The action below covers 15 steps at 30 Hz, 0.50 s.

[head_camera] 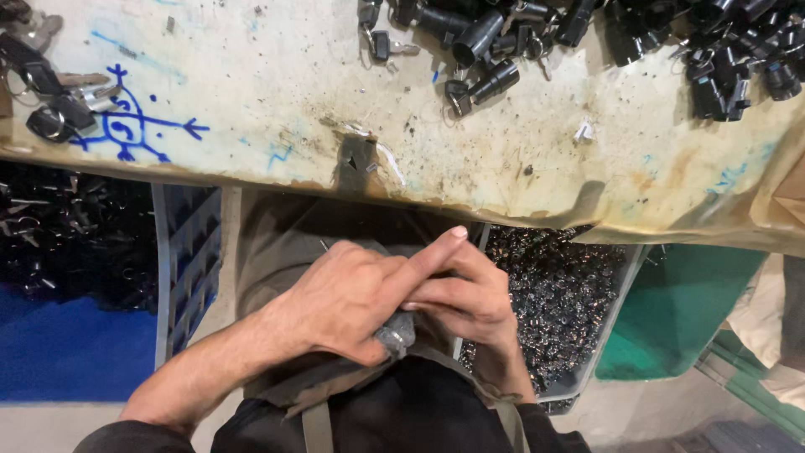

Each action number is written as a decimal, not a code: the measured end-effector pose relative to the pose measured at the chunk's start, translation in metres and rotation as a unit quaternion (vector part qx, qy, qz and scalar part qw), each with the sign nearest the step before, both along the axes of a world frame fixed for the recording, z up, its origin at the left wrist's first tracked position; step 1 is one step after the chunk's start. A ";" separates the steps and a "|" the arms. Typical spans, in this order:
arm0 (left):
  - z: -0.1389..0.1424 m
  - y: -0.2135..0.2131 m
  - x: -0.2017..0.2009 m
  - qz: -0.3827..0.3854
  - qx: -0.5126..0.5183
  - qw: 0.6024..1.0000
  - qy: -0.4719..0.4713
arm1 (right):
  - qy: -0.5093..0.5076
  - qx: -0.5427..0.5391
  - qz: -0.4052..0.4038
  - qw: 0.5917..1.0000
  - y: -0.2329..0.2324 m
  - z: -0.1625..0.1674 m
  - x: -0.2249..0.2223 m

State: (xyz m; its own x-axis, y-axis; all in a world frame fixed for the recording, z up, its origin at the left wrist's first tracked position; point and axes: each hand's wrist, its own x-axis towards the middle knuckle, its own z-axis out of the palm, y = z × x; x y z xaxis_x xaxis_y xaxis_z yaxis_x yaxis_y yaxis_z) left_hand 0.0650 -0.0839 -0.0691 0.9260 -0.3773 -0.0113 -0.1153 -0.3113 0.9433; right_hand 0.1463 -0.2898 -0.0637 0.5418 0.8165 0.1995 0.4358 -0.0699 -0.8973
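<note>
Two hands (pixel 402 294), one grey rag (pixel 394 334), many black cylinders (pixel 495 80).

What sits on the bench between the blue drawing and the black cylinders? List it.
In the head view, mostly bare stained bench lies between the blue drawing and the black cylinders. Only specks and a dark notch at the front edge show.

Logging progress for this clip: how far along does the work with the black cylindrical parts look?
Done: nothing finished can be told apart. In hand: the left hand and right hand meet over the lap, the left pinching a small grey metal piece; its kind is unclear. Left: a heap of black cylindrical parts with keys on the stained white workbench and a grey bin of small dark metal bits.
</note>
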 end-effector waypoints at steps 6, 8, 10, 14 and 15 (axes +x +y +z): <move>-0.003 0.023 -0.028 0.061 0.066 0.996 0.000 | -0.050 0.054 0.058 0.996 0.010 -0.019 -0.008; 0.011 0.046 -0.046 0.145 0.162 0.972 0.094 | -0.050 0.031 0.055 0.997 -0.008 -0.022 -0.022; 0.031 0.079 -0.073 0.267 0.236 0.912 0.200 | 0.260 0.151 -0.215 0.929 -0.034 -0.036 -0.031; 0.033 0.098 -0.098 0.230 0.611 0.712 0.260 | 0.093 -0.058 -0.679 0.726 -0.126 -0.073 -0.022; 0.036 0.093 -0.095 0.211 0.673 0.669 0.233 | 0.064 -0.157 -0.636 0.752 -0.144 -0.082 -0.025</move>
